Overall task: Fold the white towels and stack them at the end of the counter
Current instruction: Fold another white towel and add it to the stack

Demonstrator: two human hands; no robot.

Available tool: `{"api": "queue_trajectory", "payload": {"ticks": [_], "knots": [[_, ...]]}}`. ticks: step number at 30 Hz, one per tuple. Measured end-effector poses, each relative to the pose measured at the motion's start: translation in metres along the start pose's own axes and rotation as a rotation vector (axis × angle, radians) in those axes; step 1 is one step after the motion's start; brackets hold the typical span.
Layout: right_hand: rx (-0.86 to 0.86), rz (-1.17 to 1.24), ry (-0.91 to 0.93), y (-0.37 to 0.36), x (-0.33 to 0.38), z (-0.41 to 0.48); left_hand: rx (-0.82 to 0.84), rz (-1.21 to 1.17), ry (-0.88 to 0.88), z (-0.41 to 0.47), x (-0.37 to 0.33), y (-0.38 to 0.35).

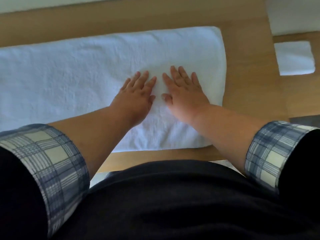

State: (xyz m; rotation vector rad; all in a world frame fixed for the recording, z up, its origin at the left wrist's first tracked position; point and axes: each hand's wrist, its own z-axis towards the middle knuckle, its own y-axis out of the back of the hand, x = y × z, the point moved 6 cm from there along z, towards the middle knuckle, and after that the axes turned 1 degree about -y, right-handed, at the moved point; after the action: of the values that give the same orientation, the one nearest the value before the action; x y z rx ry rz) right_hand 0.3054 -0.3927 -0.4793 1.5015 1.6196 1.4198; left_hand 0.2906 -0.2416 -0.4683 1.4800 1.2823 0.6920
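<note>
A large white towel (pixel 78 70) lies flat on the wooden counter (pixel 245 66), running off the left edge of the view, with its right end folded over near the counter's middle. My left hand (pixel 136 94) and my right hand (pixel 183 90) rest side by side, palms down with straight fingers, on the towel's right part. A small folded white towel (pixel 294 58) lies apart at the far right of the counter.
The counter's front edge (pixel 155 158) runs just ahead of my dark clothing. Another white surface (pixel 294 14) shows at the top right corner, and a pale strip lines the counter's far edge.
</note>
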Motion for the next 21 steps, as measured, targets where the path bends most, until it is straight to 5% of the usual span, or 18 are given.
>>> {"api": "queue_trajectory", "payload": {"ticks": [8,14,21], "knots": [[-0.043,0.089,-0.122,0.006,0.049,0.003,-0.094,-0.052,0.047,-0.058,0.047,0.001],[-0.001,0.224,-0.015,-0.040,0.154,-0.023,0.214,0.175,0.030,-0.072,0.072,-0.033],[-0.081,-0.039,-0.243,-0.058,0.103,-0.039,0.228,0.212,0.000,-0.069,0.071,-0.030]]}}
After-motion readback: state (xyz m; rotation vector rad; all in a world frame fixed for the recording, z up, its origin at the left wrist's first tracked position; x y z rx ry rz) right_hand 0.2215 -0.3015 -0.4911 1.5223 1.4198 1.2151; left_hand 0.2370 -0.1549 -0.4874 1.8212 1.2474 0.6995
